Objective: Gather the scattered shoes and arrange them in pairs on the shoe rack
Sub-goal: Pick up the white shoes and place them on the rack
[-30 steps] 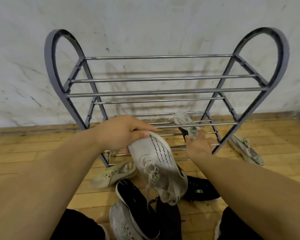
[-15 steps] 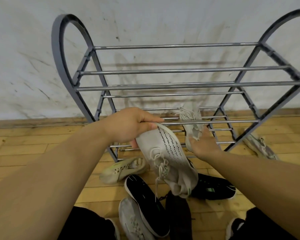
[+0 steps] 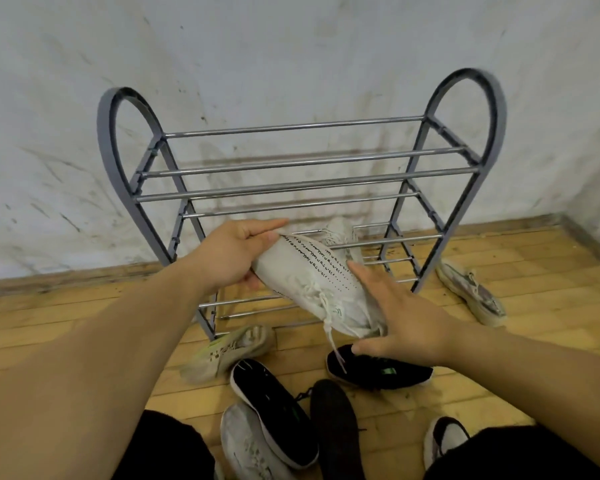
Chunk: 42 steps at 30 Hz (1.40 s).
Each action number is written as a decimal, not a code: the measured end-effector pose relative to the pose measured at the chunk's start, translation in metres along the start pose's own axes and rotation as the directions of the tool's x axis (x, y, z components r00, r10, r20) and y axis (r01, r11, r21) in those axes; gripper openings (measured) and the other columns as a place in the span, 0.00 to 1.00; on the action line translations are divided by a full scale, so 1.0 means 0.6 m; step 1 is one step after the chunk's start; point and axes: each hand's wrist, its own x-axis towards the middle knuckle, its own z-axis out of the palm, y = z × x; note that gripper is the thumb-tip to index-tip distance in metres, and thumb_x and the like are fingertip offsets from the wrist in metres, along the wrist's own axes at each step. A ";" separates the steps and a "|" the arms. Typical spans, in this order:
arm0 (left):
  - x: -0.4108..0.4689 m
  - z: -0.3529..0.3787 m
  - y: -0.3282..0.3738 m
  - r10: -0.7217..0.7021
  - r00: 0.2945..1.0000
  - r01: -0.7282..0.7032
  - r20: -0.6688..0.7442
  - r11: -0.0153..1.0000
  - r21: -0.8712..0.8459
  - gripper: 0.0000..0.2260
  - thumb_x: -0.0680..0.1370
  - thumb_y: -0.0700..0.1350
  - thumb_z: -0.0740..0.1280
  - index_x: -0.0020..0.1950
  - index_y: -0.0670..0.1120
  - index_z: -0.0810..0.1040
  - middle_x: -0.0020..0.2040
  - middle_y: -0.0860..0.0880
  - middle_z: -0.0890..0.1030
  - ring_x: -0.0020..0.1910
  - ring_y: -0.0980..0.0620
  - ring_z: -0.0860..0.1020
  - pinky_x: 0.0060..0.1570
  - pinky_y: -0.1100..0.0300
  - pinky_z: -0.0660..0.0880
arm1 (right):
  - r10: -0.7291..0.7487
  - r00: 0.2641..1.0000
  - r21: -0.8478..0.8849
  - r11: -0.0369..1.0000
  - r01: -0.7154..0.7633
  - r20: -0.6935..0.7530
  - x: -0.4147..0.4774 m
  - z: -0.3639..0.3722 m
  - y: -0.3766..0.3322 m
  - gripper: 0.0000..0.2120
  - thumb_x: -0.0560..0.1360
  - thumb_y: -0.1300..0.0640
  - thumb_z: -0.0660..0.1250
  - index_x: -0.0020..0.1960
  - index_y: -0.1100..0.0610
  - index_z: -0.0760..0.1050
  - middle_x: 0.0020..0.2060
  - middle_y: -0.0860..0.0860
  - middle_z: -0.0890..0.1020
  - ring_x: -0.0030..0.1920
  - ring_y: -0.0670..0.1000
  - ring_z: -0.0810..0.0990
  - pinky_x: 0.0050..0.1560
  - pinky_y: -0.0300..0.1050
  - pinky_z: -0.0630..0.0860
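The wooden plank floor carries a grey shoe rack. A white laced shoe lies on a lower rack tier.

On the floor:
- A mottled grey shoe lies right of the rack.
- A yellow-green shoe lies at its front left foot.
- A green-marked black shoe, two further black shoes and a worn white shoe lie before it.

Single head-worn camera, looking forward and down.
It sits low and close, facing the shoe rack against the wall, floor spread below.

Scuffed white wall w/ wood floor below
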 end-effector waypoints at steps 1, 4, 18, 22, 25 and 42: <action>-0.005 0.005 0.002 -0.002 1.000 0.001 -0.011 1.000 -0.026 0.12 0.85 0.49 0.65 0.65 0.62 0.81 0.48 0.51 0.83 0.24 0.49 0.76 0.26 0.58 0.77 | -0.006 1.000 -0.055 0.998 0.005 -0.012 -0.008 -0.002 0.002 0.58 0.68 0.31 0.74 0.77 0.29 0.30 0.81 0.41 0.47 0.80 0.52 0.57 0.73 0.52 0.65; -0.015 0.018 0.003 -0.007 1.000 0.007 -0.006 1.000 -0.014 0.11 0.84 0.50 0.65 0.62 0.64 0.81 0.47 0.50 0.83 0.25 0.47 0.79 0.29 0.56 0.77 | -0.007 0.999 -0.155 0.988 -0.001 -0.052 -0.027 -0.011 0.004 0.57 0.71 0.39 0.74 0.77 0.30 0.29 0.79 0.46 0.53 0.75 0.56 0.64 0.61 0.46 0.69; 0.004 0.107 -0.046 -0.098 0.952 -0.101 0.289 0.793 0.600 0.31 0.82 0.61 0.64 0.82 0.56 0.60 0.78 0.48 0.69 0.74 0.49 0.70 0.69 0.57 0.66 | 0.544 0.821 0.115 0.817 -0.565 0.172 -0.075 -0.025 0.121 0.45 0.77 0.44 0.67 0.84 0.46 0.43 0.72 0.57 0.72 0.61 0.58 0.77 0.57 0.49 0.74; 0.050 0.164 -0.075 -0.082 0.945 -0.160 0.316 0.728 0.667 0.38 0.76 0.68 0.63 0.83 0.59 0.55 0.83 0.51 0.60 0.80 0.48 0.60 0.77 0.48 0.61 | 0.630 0.771 0.246 0.735 -0.631 0.095 -0.028 -0.004 0.140 0.44 0.77 0.45 0.67 0.84 0.49 0.45 0.77 0.59 0.66 0.66 0.62 0.73 0.62 0.52 0.73; 0.084 0.207 -0.086 -0.078 0.953 -0.156 0.293 0.702 0.695 0.37 0.78 0.67 0.63 0.83 0.61 0.52 0.84 0.50 0.56 0.82 0.46 0.56 0.77 0.48 0.59 | 0.631 0.768 0.273 0.724 -0.633 0.107 0.016 0.000 0.153 0.42 0.80 0.46 0.66 0.84 0.49 0.43 0.79 0.58 0.63 0.63 0.60 0.73 0.55 0.48 0.70; 0.267 0.295 -0.185 -0.195 0.961 0.011 0.194 0.733 0.680 0.41 0.73 0.67 0.65 0.81 0.66 0.48 0.82 0.45 0.57 0.77 0.40 0.64 0.72 0.45 0.68 | 0.695 0.719 0.277 0.690 -0.669 0.007 0.218 0.026 0.254 0.33 0.81 0.50 0.61 0.81 0.46 0.51 0.75 0.59 0.65 0.56 0.62 0.80 0.39 0.51 0.78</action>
